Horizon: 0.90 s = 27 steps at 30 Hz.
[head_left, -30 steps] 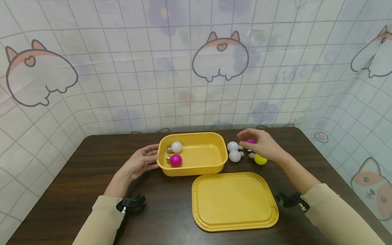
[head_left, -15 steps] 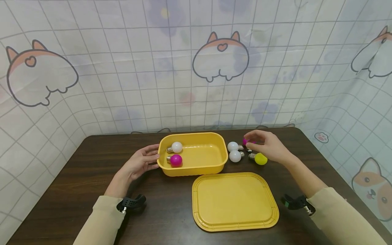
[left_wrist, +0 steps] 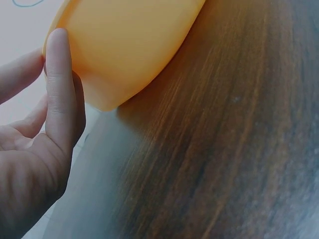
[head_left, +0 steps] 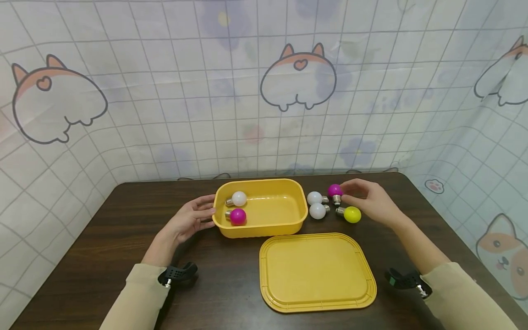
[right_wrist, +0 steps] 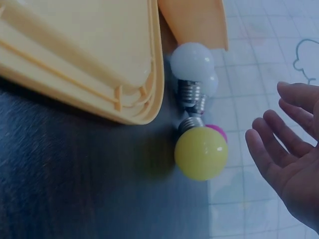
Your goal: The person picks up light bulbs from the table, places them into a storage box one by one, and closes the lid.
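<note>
At the left end of the yellow plastic box [head_left: 268, 231] my left hand [head_left: 190, 219] touches the outer wall with extended fingers. In the left wrist view, the fingertips of the left hand [left_wrist: 45, 144] meet the box side [left_wrist: 134, 45]. Inside the box lie a white light bulb [head_left: 239, 198] and a magenta light bulb [head_left: 238, 217]. My right hand [head_left: 371, 200] hovers just right of another magenta bulb [head_left: 335, 190], fingers loosely bent with nothing held. The right wrist view shows the right hand [right_wrist: 289, 149] apart from the yellow bulb [right_wrist: 201, 153].
Two white bulbs [head_left: 317, 211] lie right of the box, and the yellow bulb [head_left: 352, 214] lies nearer the right hand. A flat yellow lid [head_left: 317, 270] rests in front of the box on the dark wooden table [head_left: 218, 284]. Patterned cloth [head_left: 198, 114] hangs behind.
My right hand has moved right, from above the white bulbs to beside the magenta bulb, uncovering it; that bulb now shows its base toward me. The left hand stays at the box.
</note>
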Available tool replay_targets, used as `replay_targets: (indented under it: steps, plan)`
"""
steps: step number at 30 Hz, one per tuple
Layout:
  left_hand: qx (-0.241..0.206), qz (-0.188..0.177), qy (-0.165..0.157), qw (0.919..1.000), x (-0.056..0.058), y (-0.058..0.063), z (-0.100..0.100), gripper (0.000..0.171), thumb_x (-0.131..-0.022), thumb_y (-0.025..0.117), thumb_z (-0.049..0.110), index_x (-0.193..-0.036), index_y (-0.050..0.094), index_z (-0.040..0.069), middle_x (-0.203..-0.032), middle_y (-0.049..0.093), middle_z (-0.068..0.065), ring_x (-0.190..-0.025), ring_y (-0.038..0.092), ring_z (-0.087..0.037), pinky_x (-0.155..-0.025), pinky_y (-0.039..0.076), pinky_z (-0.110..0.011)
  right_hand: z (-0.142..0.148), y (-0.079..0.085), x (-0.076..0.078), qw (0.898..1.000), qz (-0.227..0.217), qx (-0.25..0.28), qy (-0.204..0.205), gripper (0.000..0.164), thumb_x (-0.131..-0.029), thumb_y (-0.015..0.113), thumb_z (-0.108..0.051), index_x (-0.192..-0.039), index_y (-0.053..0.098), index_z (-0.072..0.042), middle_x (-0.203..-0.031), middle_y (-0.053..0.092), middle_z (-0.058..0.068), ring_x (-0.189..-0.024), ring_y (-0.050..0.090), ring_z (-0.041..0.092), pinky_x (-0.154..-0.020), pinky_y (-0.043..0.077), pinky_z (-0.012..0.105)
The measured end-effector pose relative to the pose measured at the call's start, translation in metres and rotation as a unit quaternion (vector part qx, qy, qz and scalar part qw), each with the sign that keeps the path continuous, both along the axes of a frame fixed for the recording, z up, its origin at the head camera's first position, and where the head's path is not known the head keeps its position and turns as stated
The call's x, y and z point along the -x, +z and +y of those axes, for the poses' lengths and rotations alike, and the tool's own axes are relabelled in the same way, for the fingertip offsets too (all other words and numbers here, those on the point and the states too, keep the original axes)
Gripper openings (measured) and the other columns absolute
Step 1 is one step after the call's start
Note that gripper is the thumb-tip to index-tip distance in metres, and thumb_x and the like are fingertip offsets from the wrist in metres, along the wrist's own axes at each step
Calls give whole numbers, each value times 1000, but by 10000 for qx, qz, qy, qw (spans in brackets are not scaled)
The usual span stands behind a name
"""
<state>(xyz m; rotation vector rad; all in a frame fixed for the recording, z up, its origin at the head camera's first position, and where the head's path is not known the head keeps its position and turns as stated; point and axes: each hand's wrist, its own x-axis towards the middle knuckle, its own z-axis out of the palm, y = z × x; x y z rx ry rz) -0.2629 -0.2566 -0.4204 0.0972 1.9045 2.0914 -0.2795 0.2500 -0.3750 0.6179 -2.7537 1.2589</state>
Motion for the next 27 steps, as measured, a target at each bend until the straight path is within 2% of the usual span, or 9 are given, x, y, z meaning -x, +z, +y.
replay_targets:
  steps: [7,16,27]
  plan:
    - [-27,-25,10,10000,0,-1,-1,64,-104,60,5,-158,28,0,-151,43,-27,-105,69,-20,-88,59,-33,8,-5,-5,9999,83,-12,-146,38,-101,69,-24,-130,64,-1,-126,67,20,-118,61,37,-101,47,59]
    - [-137,13,-54,9999,0,-1,-1,64,-104,59,3,-159,25,-3,-152,40,-31,-102,71,-19,-85,60,-31,19,-9,-9,9991,91,0,-418,35,-103,67,-26,-129,64,-3,-126,66,20,-120,58,37,-97,47,56]
    - [-124,-11,-50,9999,0,-1,-1,64,-104,59,3,-159,25,-2,-152,41,-30,-100,70,-18,-83,60,-30,26,-15,-10,9979,-45,-253,-602,38,-103,67,-27,-129,64,0,-126,65,22,-122,56,41,-99,45,61]
